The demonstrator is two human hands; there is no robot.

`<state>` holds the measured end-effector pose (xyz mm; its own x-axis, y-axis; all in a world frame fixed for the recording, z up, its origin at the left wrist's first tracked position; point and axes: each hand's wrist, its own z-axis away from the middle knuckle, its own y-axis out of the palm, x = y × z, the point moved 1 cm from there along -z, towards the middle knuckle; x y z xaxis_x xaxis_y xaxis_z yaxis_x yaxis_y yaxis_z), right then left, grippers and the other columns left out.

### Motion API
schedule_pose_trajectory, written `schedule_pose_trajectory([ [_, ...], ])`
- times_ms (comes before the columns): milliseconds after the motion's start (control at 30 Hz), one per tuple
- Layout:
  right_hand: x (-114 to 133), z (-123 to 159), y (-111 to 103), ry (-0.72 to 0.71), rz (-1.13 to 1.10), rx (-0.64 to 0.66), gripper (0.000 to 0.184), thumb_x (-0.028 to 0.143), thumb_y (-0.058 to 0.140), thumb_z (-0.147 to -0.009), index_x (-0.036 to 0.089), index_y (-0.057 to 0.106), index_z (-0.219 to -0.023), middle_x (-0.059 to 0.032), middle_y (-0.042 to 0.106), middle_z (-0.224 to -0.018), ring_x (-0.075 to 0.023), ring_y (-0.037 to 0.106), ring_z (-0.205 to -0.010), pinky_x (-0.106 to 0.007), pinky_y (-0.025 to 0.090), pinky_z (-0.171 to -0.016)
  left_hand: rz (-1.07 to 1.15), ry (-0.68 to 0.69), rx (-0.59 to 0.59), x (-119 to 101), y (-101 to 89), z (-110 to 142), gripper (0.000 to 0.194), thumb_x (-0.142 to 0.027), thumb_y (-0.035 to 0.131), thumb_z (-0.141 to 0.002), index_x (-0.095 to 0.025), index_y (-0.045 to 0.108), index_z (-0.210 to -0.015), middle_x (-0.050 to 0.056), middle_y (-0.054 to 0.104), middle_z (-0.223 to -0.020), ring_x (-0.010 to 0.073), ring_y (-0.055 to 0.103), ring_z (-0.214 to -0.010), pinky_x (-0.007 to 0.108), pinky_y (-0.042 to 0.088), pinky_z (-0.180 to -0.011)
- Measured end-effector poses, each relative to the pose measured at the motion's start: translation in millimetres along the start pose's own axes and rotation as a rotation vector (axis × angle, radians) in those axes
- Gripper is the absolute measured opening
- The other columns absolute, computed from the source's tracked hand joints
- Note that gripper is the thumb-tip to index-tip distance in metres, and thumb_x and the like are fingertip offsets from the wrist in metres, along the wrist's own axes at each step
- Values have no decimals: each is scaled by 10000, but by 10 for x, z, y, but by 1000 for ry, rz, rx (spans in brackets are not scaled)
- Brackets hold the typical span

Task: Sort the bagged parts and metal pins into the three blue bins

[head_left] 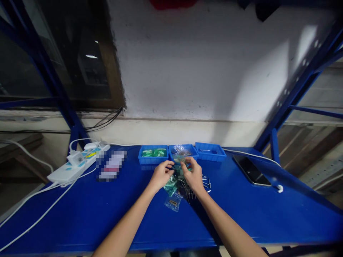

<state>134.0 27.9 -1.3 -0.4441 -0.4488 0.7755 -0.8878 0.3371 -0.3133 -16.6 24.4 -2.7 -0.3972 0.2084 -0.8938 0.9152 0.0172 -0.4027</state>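
Observation:
My left hand [161,175] and my right hand [194,175] meet over the blue table [93,214], just in front of the middle blue tray [183,151]. Both pinch a small clear plastic bag with green parts [178,165] between their fingertips. Below the hands lie more small bags [173,194] with green and dark parts. Several thin metal pins [207,182] lie to the right of my right hand. The middle tray holds crumpled clear bags.
A left blue tray [153,155] holds green pieces, and a right blue tray [210,151] stands beside the middle one. A white power strip [77,162] with cables is at the far left. A dark phone [251,170] on a white cable lies at the right. Blue rack posts flank the table.

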Motion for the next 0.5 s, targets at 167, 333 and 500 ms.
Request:
schedule_pose_trajectory([
  [167, 81, -79, -10, -100, 70, -61, 148, 278, 504, -820, 178, 578, -899, -62, 626, -852, -193, 575, -789, -311, 452, -698, 454, -181, -6, -11, -87, -34, 337, -240, 721, -615, -134, 636, -924, 15, 619, -714, 140, 596, -698, 247, 453, -674],
  [333, 446, -438, 211, -284, -22, -89, 152, 161, 481, -797, 204, 574, -909, -56, 638, -902, -199, 579, -915, -342, 462, -816, 571, -297, -128, 66, -128, -53, 327, -289, 767, -528, -109, 679, -786, 46, 658, -709, 167, 591, -704, 260, 421, -678],
  [500, 633, -772, 583, -456, 61, 39, 249, 81, 460, -769, 217, 608, -916, -64, 617, -1111, -215, 449, -1186, -392, 393, -962, 621, -294, -117, 95, -133, -57, 226, -304, 738, -569, -111, 634, -625, 34, 623, -664, 145, 549, -682, 238, 384, -652],
])
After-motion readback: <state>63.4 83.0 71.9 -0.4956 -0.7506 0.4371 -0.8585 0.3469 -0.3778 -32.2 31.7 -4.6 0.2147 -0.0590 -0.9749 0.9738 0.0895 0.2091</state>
